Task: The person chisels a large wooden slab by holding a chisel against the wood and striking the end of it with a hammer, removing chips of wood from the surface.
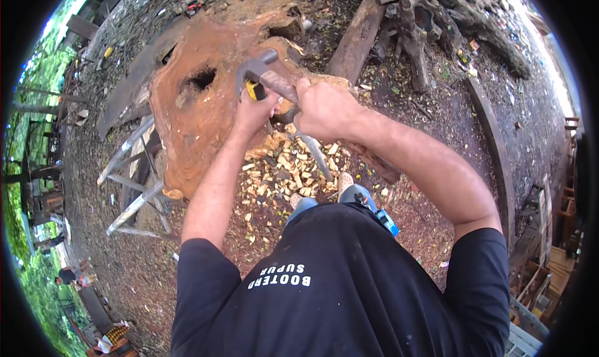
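Observation:
My right hand (326,110) is closed around the wooden handle of a hammer (277,84). Its dark metal head is over my left hand (254,115), which is wrapped round a chisel (256,91) with a yellow and black handle. The hammer head overlaps the handle's top, and I cannot tell whether they touch. Most of the chisel's blade is hidden by my hands. Both hands are at the near right edge of a large reddish-brown wood slab (212,120), which has a dark hollow (203,78) in it.
Pale wood chips (296,173) lie heaped below the slab, close to my feet (345,185). Metal stand legs (134,204) stick out at the slab's left. Planks (357,35) and gnarled roots (412,35) lie at the far right. A long beam (493,145) runs along the right.

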`<move>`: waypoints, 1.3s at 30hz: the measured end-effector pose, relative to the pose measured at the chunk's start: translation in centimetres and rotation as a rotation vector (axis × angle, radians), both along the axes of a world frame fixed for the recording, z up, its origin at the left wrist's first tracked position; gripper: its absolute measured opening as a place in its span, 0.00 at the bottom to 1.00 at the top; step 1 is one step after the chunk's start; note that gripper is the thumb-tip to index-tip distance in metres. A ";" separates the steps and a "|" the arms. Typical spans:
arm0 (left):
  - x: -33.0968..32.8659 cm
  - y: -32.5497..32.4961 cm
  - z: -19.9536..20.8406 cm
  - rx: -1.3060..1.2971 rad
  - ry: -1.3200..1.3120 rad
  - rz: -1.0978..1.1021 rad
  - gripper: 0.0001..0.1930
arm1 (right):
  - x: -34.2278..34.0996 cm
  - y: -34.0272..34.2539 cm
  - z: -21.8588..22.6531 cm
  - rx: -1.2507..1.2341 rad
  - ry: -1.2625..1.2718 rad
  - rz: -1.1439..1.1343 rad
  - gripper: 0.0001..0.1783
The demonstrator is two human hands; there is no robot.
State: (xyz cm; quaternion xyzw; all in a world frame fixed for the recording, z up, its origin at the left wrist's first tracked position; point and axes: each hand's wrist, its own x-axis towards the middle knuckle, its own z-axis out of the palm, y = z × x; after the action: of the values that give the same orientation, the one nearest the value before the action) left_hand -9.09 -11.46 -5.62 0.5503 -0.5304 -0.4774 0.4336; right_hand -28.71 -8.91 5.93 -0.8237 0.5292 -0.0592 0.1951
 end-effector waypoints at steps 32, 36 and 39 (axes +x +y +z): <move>0.1 0.8 -0.4 0.058 0.045 0.031 0.13 | -0.1 0.0 1.8 0.105 0.041 0.051 0.24; 0.6 0.7 -0.6 0.016 0.156 0.026 0.13 | -1.0 -0.8 7.3 -0.022 -0.123 -0.041 0.21; 0.4 1.3 -0.4 0.020 0.131 0.039 0.14 | -1.7 -0.3 12.4 -0.317 -0.566 -0.039 0.19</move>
State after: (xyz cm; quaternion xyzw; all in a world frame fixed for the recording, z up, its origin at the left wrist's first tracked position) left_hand -8.70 -10.16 -6.07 0.5324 -0.4851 -0.5091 0.4712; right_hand -30.43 -9.25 18.36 -0.7843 0.4540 -0.3713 0.2024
